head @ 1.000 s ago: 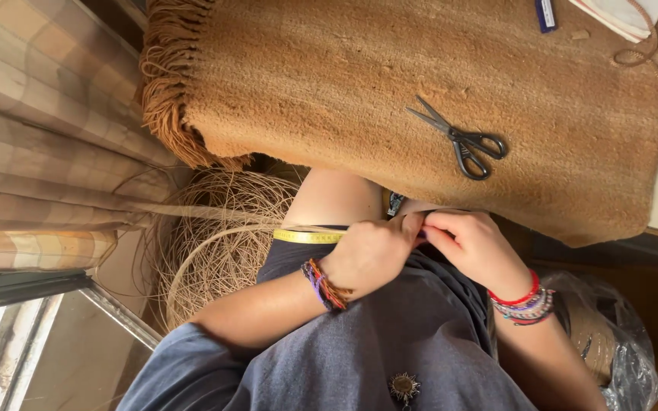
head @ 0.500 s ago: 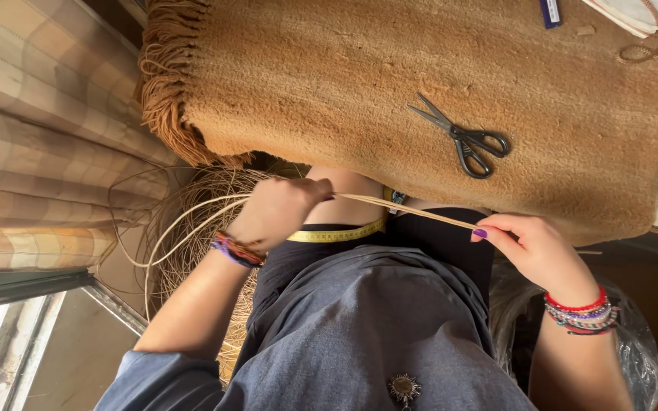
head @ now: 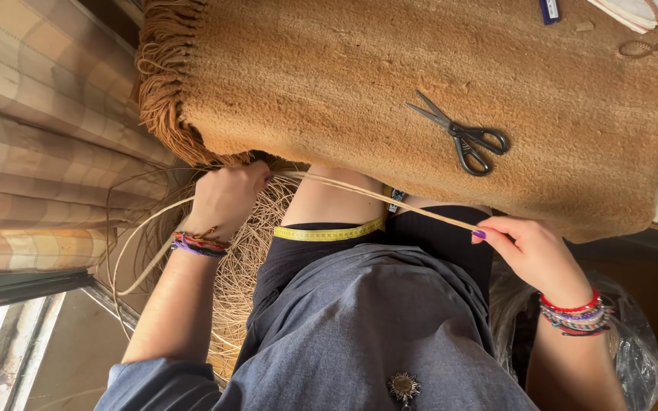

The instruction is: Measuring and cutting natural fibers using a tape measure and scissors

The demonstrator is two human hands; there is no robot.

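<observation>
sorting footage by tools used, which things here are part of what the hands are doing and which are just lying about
In use:
- cane strand, stretched between left hand and right hand
- cane coil, beside the left hand
- tape measure, across the lap

Lying about:
- scissors, untouched on the brown rug
- plastic bag, by the right arm
- curtain

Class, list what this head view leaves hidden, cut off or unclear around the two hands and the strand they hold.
- Left hand: its fingertips, and the strand end there, hidden by the fringed brown rug.
- Coil of fibre: partly hidden by the left arm and lap.
- Plastic bag: cut off by the right edge; contents unclear.
- Scissors: fully visible.
</observation>
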